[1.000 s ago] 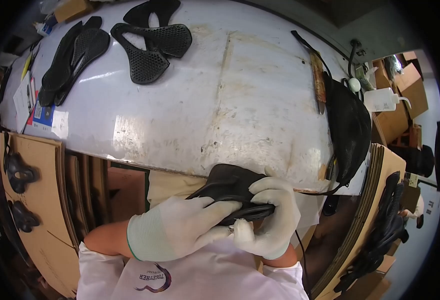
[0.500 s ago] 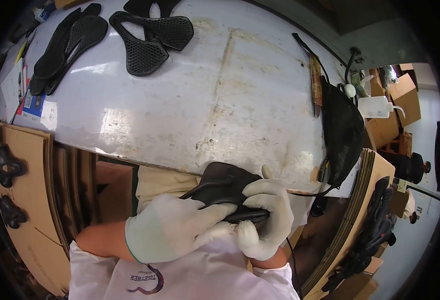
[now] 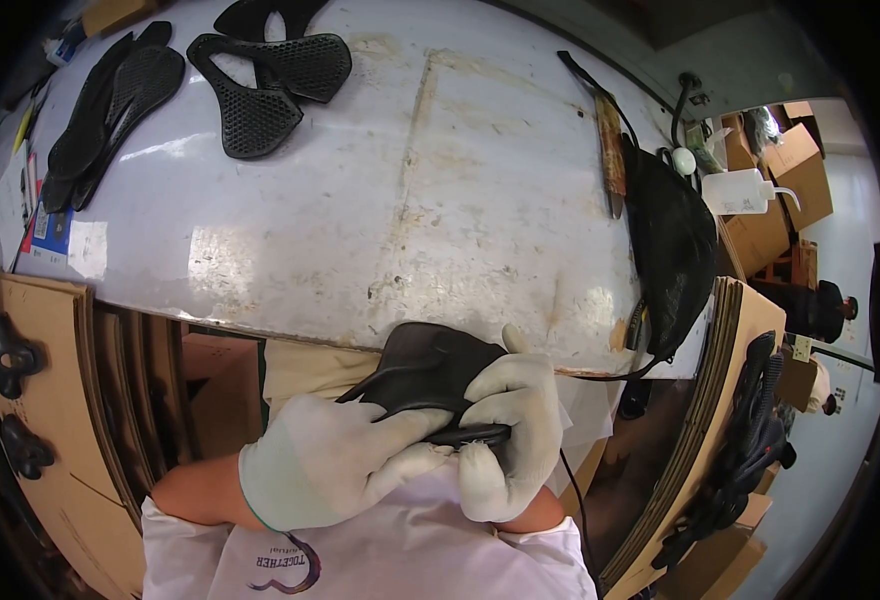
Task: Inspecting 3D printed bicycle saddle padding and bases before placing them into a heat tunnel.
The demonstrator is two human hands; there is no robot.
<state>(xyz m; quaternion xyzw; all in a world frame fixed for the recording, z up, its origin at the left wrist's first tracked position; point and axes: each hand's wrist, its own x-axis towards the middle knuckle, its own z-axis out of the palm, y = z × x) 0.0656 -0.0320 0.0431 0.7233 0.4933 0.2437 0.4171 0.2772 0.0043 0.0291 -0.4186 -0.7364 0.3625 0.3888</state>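
Close to my body, at the table's near edge, I hold a black bicycle saddle (image 3: 428, 362) with a smooth, folded-looking cover. My left hand (image 3: 335, 460), in a white glove, grips its near left side, fingers pressed onto the black material. On the right, my gloved right hand (image 3: 515, 430) wraps round the near right rim, with the thumb at the near edge. Pale frayed threads show at that thumb's tip. The saddle's underside and part of its rim are hidden by my fingers.
Black honeycomb saddle pads (image 3: 260, 115) and more saddles (image 3: 115, 115) lie on the white table (image 3: 340, 220). To the right are a black bag (image 3: 665, 250), a wooden-handled tool (image 3: 612, 165) and a white squeeze bottle (image 3: 738, 192). Cardboard sheets (image 3: 50, 380) stand on both sides.
The whole view has shifted slightly, so table and hands appear a little further left. Both hands keep their hold on the saddle, with almost no change in grip.
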